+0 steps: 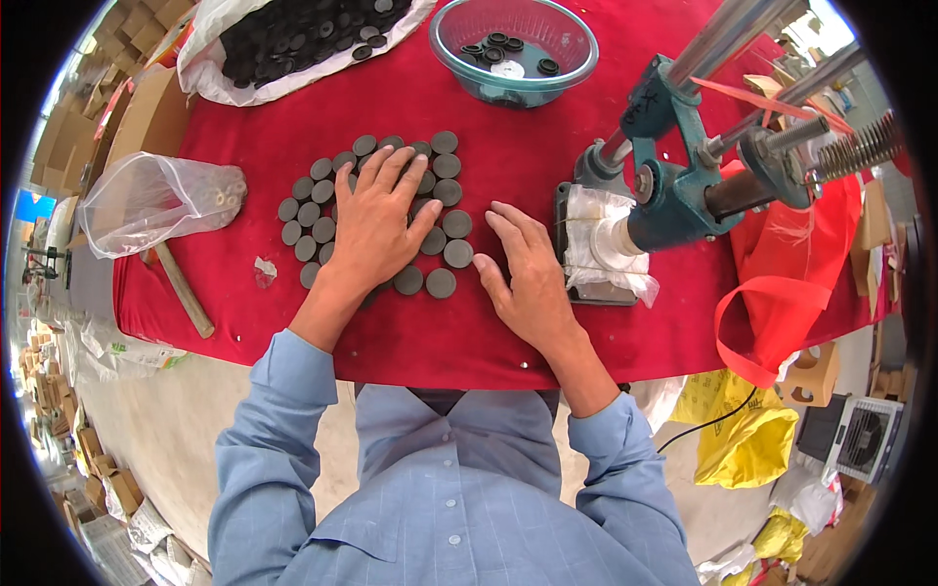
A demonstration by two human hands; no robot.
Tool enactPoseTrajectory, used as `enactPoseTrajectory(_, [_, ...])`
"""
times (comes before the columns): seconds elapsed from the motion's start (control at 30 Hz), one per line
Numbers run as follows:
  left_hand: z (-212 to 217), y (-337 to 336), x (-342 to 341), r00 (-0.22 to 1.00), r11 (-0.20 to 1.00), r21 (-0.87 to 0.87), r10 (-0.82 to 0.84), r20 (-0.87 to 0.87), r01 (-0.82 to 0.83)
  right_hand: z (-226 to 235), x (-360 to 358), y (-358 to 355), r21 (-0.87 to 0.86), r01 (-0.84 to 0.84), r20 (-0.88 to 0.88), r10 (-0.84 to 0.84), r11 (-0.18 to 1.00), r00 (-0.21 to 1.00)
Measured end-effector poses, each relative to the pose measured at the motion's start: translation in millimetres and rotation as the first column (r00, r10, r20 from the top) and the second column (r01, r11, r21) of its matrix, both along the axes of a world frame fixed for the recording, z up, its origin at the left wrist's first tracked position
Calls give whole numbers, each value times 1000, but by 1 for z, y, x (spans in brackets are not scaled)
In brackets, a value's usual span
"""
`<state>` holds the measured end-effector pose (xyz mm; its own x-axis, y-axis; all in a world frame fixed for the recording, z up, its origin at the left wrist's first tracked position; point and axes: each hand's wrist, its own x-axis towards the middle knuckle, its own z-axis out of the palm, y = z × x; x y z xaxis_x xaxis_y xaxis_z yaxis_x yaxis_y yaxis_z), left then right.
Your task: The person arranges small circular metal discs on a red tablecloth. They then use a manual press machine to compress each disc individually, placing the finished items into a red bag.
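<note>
Your left hand point(374, 227) lies palm down over the group of dark grey discs point(322, 230), fingers extended and slightly spread, thumb set apart toward the right. The discs lie flat in loose, close rows around and beneath this hand, on the red-covered surface point(244, 327). Whether the palm bears on the discs it covers cannot be told.

Your right hand point(535, 285) is at the right side of the group, fingers extended, thumb separated from them and pointing at the discs. It grips nothing visible. The thumb tip is just beside the nearest disc; contact cannot be confirmed.

To the right of your right hand stands the green press point(674, 200), its base partly wrapped in white material point(589, 220). Farther right is a red bag point(796, 256). Beyond both hands sits a translucent basin point(575, 78) containing black ring-shaped parts point(548, 66) and one white piece point(507, 69). Beyond your left hand, a white sack point(202, 61) holds many dark pieces point(283, 44). Left of that hand lie a clear plastic bag point(147, 200) and a wooden handle point(184, 290).
</note>
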<state>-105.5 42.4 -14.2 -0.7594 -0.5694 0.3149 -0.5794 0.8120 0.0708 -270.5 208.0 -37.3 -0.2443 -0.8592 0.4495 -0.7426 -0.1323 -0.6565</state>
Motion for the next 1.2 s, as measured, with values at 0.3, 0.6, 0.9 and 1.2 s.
enactPoseTrajectory(0.3, [2,12,-9,986,984,97,-141,-93,150,-2,-1,0,-2,7,-23,-7,1000,1000])
enactPoseTrajectory(0.6, [2,26,-3,971,971,58,-227,-72,231,-2,1,1,21,4,-24,-4,1000,1000])
enactPoseTrajectory(0.9, [-2,29,-10,986,986,35,-162,-37,163,-1,1,1,30,3,-54,-1,1000,999])
enactPoseTrajectory(1.2, [26,13,25,914,992,119,4,-407,49,-6,-1,2,8,3,-37,-3,1000,999])
